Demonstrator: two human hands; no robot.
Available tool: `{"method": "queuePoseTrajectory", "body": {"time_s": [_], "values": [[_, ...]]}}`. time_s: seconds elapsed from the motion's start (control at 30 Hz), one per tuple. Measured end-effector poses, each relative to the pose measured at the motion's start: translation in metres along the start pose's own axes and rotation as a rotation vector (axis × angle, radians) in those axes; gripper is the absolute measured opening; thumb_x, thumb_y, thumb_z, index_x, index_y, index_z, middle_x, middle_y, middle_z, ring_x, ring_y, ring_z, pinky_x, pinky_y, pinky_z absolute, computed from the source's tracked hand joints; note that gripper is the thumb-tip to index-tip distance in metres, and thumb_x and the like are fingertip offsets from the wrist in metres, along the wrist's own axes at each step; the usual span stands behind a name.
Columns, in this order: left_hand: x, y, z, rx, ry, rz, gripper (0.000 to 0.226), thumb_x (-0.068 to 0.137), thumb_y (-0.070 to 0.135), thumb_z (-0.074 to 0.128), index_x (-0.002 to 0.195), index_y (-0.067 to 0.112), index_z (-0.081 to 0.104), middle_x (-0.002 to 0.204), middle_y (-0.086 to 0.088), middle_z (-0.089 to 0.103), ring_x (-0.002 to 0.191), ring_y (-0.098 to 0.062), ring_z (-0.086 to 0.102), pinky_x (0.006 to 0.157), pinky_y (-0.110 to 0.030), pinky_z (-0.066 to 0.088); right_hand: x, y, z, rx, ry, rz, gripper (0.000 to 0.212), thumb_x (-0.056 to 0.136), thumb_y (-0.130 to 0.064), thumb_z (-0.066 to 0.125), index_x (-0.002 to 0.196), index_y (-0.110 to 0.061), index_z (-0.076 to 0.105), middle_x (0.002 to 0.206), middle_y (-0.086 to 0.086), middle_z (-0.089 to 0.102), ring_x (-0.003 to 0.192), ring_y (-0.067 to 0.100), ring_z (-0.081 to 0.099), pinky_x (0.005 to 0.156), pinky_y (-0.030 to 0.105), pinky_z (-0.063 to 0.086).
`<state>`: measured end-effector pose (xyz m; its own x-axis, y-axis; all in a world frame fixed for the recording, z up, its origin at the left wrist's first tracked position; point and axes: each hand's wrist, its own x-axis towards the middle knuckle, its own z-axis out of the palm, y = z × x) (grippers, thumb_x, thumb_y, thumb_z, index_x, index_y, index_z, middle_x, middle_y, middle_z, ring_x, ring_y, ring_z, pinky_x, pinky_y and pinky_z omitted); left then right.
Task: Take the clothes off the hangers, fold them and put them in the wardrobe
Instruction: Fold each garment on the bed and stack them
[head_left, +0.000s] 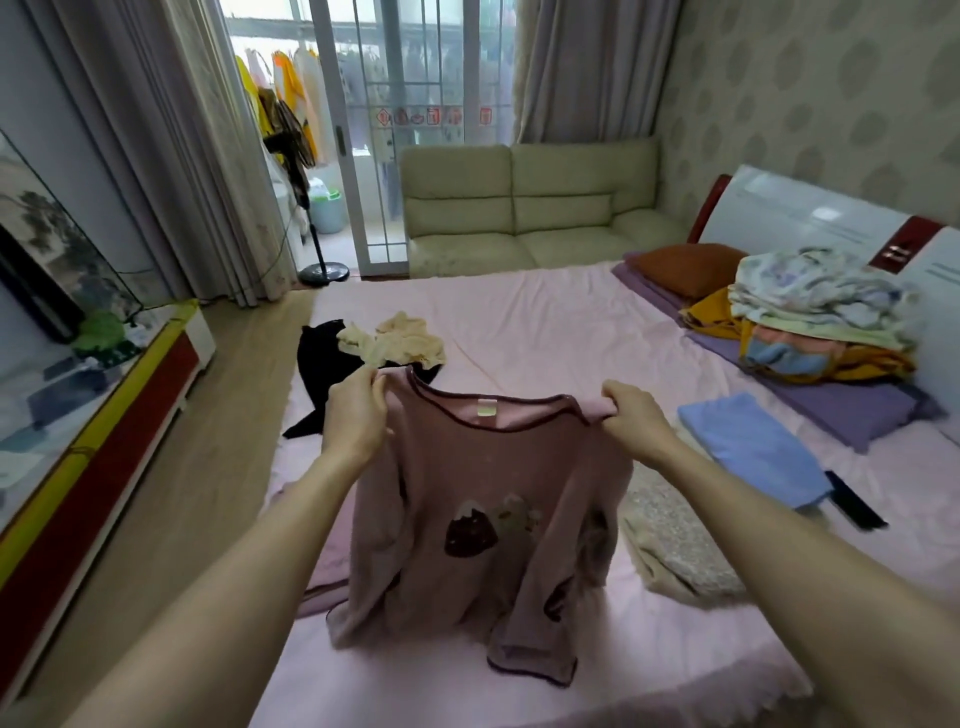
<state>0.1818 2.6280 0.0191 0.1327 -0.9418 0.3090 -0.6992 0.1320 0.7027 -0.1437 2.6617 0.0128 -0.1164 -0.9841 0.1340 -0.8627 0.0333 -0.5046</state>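
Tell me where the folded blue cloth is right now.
In the head view, the folded blue cloth lies on the bed's right side, just past the right hand, beside the purple mat.

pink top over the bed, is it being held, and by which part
Yes. Both hands hold the pink top by its shoulders: the left hand pinches one shoulder, the right hand grips the other. Its hem touches the bed.

A cream sofa (524, 208) stands before curtained glass doors (405, 104), daylight beyond.
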Motion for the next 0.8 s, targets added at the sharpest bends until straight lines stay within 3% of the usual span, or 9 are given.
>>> {"method": "queuePoseTrajectory", "body": {"time_s": [0.07,0.13,0.23,0.33,0.4,0.5,0.6,0.7,0.8], "values": [[-0.002,0.006,0.001,-0.025,0.003,0.01,0.026,0.099,0.024,0.036,0.096,0.014,0.06,0.085,-0.004,0.066,0.052,-0.026,0.063,0.049,-0.03,0.053,-0.003,0.0,-0.002,0.006,0.018,0.045,0.033,0.075,0.0,0.055,0.061,-0.017,0.031,0.062,0.005,0.042,0.069,0.028,0.042,0.052,0.037,0.021],[-0.002,0.008,0.003,0.053,0.021,0.019,0.025,0.094,0.026,0.034,0.096,0.018,0.058,0.088,-0.008,0.069,0.068,-0.034,0.064,0.063,-0.043,0.055,-0.008,0.005,-0.007,-0.04,-0.013,0.041,0.032,0.078,-0.014,0.062,0.062,-0.016,0.036,0.066,0.008,0.047,0.069,0.029,0.046,0.054,0.037,0.023],[-0.01,0.014,0.008,0.224,0.029,0.014,0.014,0.093,0.005,0.038,0.09,0.004,0.052,0.093,-0.021,0.064,0.083,-0.04,0.057,0.067,-0.045,0.045,-0.014,0.02,-0.013,-0.117,-0.177,0.002,0.039,0.075,-0.039,0.072,0.068,-0.015,0.042,0.072,0.007,0.053,0.073,0.028,0.052,0.059,0.035,0.03],[-0.03,0.018,0.016,0.359,0.007,0.009,0.01,0.088,-0.006,0.039,0.088,0.001,0.047,0.099,-0.026,0.053,0.088,-0.041,0.051,0.068,-0.046,0.037,-0.019,0.031,-0.021,-0.061,-0.334,-0.03,0.054,0.065,-0.058,0.077,0.067,-0.019,0.041,0.067,-0.002,0.045,0.065,0.018,0.043,0.058,0.034,0.028],[-0.041,0.013,0.019,0.457,-0.041,0.024,0.014,0.087,-0.008,0.039,0.095,0.0,0.047,0.109,-0.027,0.051,0.094,-0.042,0.049,0.075,-0.05,0.042,-0.022,0.034,-0.032,0.024,-0.415,-0.049,0.049,0.069,-0.051,0.079,0.066,-0.02,0.041,0.065,-0.006,0.04,0.061,0.013,0.037,0.057,0.031,0.027],[-0.056,0.009,0.013,0.598,-0.091,-0.012,0.025,0.091,-0.006,0.034,0.113,0.0,0.046,0.12,-0.028,0.051,0.1,-0.045,0.051,0.08,-0.053,0.044,-0.025,0.044,-0.05,0.091,-0.493,-0.052,0.023,0.073,-0.021,0.067,0.063,-0.019,0.046,0.064,-0.003,0.043,0.063,0.013,0.04,0.059,0.029,0.03],[-0.061,0.014,0.007,0.626,-0.069,-0.044,0.039,0.094,-0.005,0.028,0.131,0.0,0.039,0.116,-0.03,0.056,0.102,-0.048,0.056,0.08,-0.052,0.043,-0.025,0.049,-0.052,-0.031,-0.22,-0.04,0.011,0.071,-0.017,0.059,0.065,-0.022,0.052,0.069,0.004,0.054,0.073,0.025,0.053,0.06,0.03,0.033],[-0.067,0.033,0.011,0.57,-0.022,0.009,0.016,0.095,-0.002,0.036,0.105,0.0,0.048,0.113,-0.028,0.056,0.094,-0.046,0.056,0.074,-0.05,0.043,-0.029,0.04,-0.038,-0.103,0.055,0.031,0.026,0.088,-0.022,0.056,0.063,-0.017,0.05,0.081,0.015,0.062,0.084,0.034,0.059,0.061,0.032,0.032],[-0.07,0.061,0.003,0.476,0.031,0.05,0.01,0.097,0.011,0.045,0.099,0.003,0.051,0.099,-0.023,0.06,0.089,-0.041,0.059,0.065,-0.045,0.043,-0.033,0.014,-0.044,-0.145,0.223,0.013,0.041,0.098,-0.039,0.046,0.084,-0.006,0.066,0.094,0.021,0.067,0.091,0.04,0.061,0.063,0.036,0.037]]}}
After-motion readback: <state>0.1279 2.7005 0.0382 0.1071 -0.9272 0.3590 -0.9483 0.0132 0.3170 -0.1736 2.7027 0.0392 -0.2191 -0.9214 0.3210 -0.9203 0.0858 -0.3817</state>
